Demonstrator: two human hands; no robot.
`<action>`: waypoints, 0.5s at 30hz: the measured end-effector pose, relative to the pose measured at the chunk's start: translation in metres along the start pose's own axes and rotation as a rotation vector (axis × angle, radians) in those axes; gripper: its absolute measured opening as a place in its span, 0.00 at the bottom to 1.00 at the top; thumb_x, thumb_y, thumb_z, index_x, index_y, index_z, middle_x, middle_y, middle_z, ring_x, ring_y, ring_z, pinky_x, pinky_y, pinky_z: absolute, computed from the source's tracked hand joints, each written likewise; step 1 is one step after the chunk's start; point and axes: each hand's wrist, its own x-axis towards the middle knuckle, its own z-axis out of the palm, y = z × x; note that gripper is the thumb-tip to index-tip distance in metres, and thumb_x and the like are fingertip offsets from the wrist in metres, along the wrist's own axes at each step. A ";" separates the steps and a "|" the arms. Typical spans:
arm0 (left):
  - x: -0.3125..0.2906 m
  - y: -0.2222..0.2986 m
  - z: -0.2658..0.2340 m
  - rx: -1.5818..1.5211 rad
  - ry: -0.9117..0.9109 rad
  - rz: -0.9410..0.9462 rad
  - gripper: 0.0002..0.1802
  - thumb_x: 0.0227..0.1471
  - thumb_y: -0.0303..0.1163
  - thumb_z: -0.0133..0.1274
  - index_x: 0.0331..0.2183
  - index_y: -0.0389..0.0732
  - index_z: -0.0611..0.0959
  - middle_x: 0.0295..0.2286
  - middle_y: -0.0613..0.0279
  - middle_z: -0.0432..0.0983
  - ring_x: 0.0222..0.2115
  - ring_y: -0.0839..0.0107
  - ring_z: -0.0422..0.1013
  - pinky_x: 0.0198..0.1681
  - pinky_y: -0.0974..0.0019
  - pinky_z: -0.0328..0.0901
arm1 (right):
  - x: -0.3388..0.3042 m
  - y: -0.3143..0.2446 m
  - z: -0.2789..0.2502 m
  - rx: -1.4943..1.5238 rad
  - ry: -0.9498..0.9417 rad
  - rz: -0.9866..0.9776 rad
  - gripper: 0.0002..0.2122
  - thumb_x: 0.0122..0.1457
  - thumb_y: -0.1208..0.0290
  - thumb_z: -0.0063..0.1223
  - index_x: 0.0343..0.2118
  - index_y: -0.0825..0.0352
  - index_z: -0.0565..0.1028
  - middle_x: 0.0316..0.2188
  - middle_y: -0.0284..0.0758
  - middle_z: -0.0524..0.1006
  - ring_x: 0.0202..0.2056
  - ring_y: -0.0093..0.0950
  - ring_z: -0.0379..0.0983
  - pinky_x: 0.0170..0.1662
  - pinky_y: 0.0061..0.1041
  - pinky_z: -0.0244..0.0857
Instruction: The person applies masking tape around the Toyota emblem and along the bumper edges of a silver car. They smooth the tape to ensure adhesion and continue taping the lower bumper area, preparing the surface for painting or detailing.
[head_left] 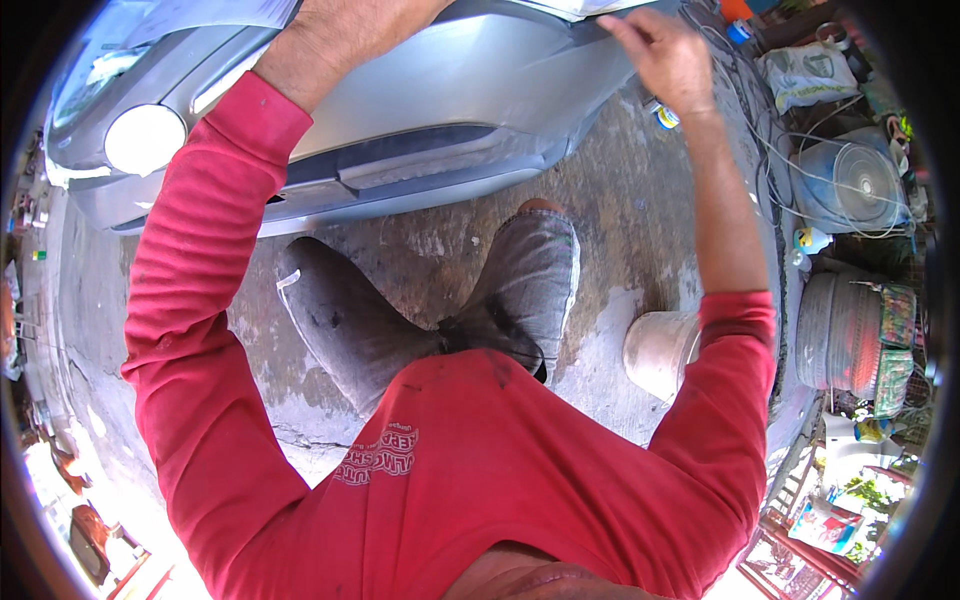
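Note:
A silver-grey car bumper (pixel 450 80) stretches across the top in front of me, with a long lower air opening (pixel 390 160) and a bright white round spot (pixel 146 139) at its left. My left hand (pixel 380 18) reaches over the bumper's upper part; its fingers are cut off by the picture's top edge. My right hand (pixel 670 58) is at the bumper's right corner. Its thumb stretches left to the edge of a pale sheet (pixel 575 7) lying along the top of the bumper, and no grip on the sheet is visible.
Worn concrete floor (pixel 620 240) lies under the bumper and my bent legs (pixel 370 320). A whitish bucket (pixel 660 350) stands by my right elbow. Along the right side are a small can (pixel 664 116), a filled sack (pixel 808 72), a coiled cable (pixel 865 188) and a tyre (pixel 835 330).

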 end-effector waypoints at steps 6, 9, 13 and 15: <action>0.008 -0.006 -0.006 0.018 -0.039 0.041 0.07 0.51 0.31 0.60 0.25 0.39 0.85 0.34 0.56 0.77 0.29 0.60 0.80 0.30 0.56 0.75 | 0.002 -0.104 0.045 0.178 0.034 0.159 0.15 0.62 0.55 0.71 0.32 0.65 0.87 0.22 0.30 0.82 0.24 0.24 0.78 0.29 0.26 0.72; 0.015 -0.008 -0.002 0.021 -0.045 0.065 0.06 0.51 0.31 0.59 0.25 0.39 0.85 0.35 0.56 0.77 0.30 0.61 0.81 0.30 0.56 0.75 | 0.018 -0.125 0.050 0.343 0.171 0.270 0.20 0.58 0.55 0.71 0.21 0.67 0.78 0.20 0.45 0.79 0.23 0.49 0.77 0.29 0.45 0.70; 0.027 -0.013 0.006 0.041 -0.055 0.120 0.06 0.51 0.30 0.58 0.26 0.39 0.85 0.36 0.56 0.78 0.31 0.62 0.81 0.30 0.57 0.75 | 0.027 -0.126 0.059 0.233 0.205 0.353 0.23 0.55 0.52 0.72 0.19 0.66 0.75 0.18 0.45 0.78 0.22 0.49 0.76 0.28 0.45 0.69; 0.037 -0.015 0.008 0.029 -0.017 0.191 0.06 0.52 0.30 0.58 0.26 0.39 0.85 0.36 0.56 0.77 0.31 0.62 0.81 0.30 0.57 0.75 | 0.030 -0.128 0.062 0.219 0.235 0.351 0.22 0.56 0.52 0.71 0.19 0.66 0.76 0.19 0.45 0.78 0.23 0.49 0.77 0.29 0.46 0.70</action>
